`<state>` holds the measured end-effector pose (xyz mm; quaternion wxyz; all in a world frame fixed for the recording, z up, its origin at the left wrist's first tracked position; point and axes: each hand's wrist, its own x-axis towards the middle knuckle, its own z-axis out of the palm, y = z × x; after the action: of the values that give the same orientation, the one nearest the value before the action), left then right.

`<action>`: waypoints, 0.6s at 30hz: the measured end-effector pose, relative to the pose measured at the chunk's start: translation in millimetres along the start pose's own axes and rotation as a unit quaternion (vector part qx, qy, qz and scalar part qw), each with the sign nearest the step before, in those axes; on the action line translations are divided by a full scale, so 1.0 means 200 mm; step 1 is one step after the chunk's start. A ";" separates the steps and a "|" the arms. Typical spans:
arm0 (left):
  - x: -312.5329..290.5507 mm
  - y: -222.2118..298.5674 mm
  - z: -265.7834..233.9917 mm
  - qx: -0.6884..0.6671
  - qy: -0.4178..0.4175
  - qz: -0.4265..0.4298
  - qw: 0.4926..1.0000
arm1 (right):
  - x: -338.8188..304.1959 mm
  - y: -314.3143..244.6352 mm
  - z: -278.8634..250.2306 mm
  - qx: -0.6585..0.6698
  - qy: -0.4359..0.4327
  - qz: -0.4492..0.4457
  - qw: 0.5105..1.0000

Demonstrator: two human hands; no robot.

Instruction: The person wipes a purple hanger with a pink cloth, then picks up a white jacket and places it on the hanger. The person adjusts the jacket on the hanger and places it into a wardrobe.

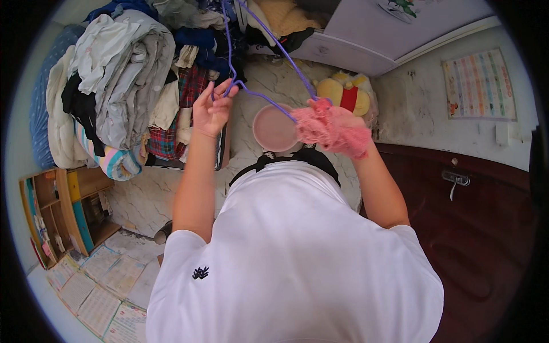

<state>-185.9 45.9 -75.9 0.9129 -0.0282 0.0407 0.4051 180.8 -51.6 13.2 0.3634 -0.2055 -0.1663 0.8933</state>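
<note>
- White shirt [286, 246], below the grip.
- Left hand [210, 111] pinches purple cord [289, 59], cut off above.
- Pink cloth [331, 130] mostly hides right hand [357, 122]; can't tell its grip.
- Wall chart [479, 86] farther right: print unreadable.

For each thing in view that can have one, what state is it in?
Left hand: fingers curled at purple cord
Purple cord: one strand nearly straight, others kinked
Right hand: mostly covered, grip unclear
Pink fuzzy cloth: bunched over right hand
Pink basin: upright
Clothes: piled, rumpled
Wooden shelf unit: open-fronted, items inside
Dark red door: open or shut unclear
</note>
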 end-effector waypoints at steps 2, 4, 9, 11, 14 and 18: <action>0.11 -0.18 0.10 0.037 0.163 0.127 0.978 | 0.06 0.03 0.11 -0.021 0.015 0.004 1.000; 0.23 -0.35 0.38 0.075 0.269 0.148 0.949 | 0.11 0.06 0.11 -0.112 0.031 0.028 0.993; 0.36 -0.09 0.23 0.048 -0.014 0.045 0.998 | 0.25 0.15 0.10 -0.360 0.003 0.087 0.929; 0.42 -0.07 0.27 0.098 0.104 0.039 0.989 | 0.27 0.16 0.12 -0.298 0.032 0.089 0.950; 0.47 -0.05 0.31 0.161 0.122 -0.020 0.979 | 0.34 0.14 0.11 -0.237 0.037 0.083 0.967; 0.47 -0.11 0.34 0.269 0.165 -0.067 0.946 | 0.40 0.07 0.15 -0.187 0.055 -0.002 0.981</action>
<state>-103.6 106.7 -16.0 0.8919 0.1497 0.2966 0.3068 106.3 -7.9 14.3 0.3292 -0.3186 -0.3107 0.8328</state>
